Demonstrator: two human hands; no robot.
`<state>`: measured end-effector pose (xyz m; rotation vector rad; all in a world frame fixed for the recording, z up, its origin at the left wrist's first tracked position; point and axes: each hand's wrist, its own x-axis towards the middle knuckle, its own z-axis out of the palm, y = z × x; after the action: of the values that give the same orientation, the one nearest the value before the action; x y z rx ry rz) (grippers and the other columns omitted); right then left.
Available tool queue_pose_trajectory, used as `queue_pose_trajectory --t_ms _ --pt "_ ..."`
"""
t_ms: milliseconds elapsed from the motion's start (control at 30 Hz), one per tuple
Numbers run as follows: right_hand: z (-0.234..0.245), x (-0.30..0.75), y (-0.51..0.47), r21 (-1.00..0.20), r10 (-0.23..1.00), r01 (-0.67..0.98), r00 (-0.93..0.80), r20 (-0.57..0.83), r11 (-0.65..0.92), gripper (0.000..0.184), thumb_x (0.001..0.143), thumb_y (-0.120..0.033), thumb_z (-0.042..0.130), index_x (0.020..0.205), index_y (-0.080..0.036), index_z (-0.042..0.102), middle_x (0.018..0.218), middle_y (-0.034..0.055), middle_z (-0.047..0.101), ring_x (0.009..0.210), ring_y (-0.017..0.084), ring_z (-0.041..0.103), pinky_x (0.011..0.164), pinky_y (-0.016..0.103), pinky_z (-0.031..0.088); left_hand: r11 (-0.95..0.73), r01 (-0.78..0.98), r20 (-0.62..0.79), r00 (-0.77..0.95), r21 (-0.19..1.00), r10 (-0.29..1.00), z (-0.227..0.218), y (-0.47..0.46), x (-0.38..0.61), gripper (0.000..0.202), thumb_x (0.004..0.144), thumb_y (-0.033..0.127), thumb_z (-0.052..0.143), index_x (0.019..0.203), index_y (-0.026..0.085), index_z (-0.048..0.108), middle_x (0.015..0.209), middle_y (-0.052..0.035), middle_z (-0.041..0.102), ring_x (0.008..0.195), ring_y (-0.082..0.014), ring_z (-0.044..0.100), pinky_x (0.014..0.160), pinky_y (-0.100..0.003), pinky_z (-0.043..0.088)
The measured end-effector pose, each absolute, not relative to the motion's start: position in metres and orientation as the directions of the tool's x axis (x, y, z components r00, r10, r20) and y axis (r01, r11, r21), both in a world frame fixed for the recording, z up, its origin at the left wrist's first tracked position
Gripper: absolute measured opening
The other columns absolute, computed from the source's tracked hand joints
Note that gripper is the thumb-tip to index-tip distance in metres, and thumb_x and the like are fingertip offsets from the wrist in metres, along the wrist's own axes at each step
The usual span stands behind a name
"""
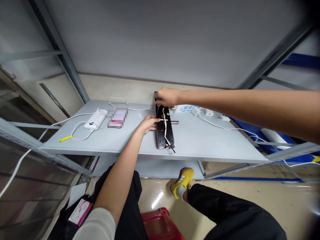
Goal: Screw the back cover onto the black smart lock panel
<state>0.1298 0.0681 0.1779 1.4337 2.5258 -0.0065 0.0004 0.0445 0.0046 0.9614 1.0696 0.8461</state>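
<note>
A long black device (169, 131) with a beige cable running along it lies lengthwise on the grey shelf (120, 141). My left hand (150, 122) rests against its left edge about halfway along, fingers curled onto it. My right hand (167, 97) reaches over from the right and is closed around the device's far end. A thin metal bar sticks out sideways from the device's middle, towards the right.
A white power bank (95, 120) with white cables and a yellow tag (65, 138) lies at left, next to a blurred pink item (117, 117). A white power strip (186, 108) and plugs sit at right. Below are a red bin (162, 225) and my yellow shoe (182, 180).
</note>
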Motion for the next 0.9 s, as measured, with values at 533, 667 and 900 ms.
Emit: queue_pose_trajectory --t_ms 533,667,900 --pt "0.183 0.149 0.07 0.261 0.811 0.768 -0.55 -0.197 0.584 0.034 0.111 -0.033 0.058 0.137 -0.012 0.066 0.11 0.0192 0.081 0.087 0.025 0.072 0.071 0.032 0.039 0.349 -0.114 -0.308 0.275 0.93 0.911 0.007 0.041 -0.002 0.029 0.095 0.01 0.077 0.096 0.023 0.051 0.078 -0.0011 0.073 0.069 -0.0165 0.071 0.088 -0.038 0.064" --pt "0.18 0.149 0.06 0.212 0.875 0.849 -0.462 -0.146 0.484 0.038 0.113 -0.04 0.056 0.133 -0.011 0.071 0.093 0.0153 0.082 0.073 0.023 0.07 0.067 0.032 0.038 0.352 -0.106 -0.315 0.267 0.93 0.911 0.004 0.043 0.0 0.031 0.093 0.01 0.079 0.095 0.023 0.05 0.076 -0.0008 0.072 0.067 -0.0164 0.07 0.088 -0.038 0.064" --pt "0.18 0.145 0.051 0.319 0.921 0.864 -0.368 -0.127 0.39 0.056 0.113 -0.056 0.046 0.121 -0.012 0.08 0.112 0.0244 0.082 0.088 0.032 0.076 0.068 0.036 0.041 0.358 -0.096 -0.324 0.258 0.929 0.91 0.005 0.045 0.001 0.032 0.092 0.011 0.08 0.095 0.023 0.05 0.073 0.0007 0.07 0.065 -0.0159 0.069 0.087 -0.038 0.064"
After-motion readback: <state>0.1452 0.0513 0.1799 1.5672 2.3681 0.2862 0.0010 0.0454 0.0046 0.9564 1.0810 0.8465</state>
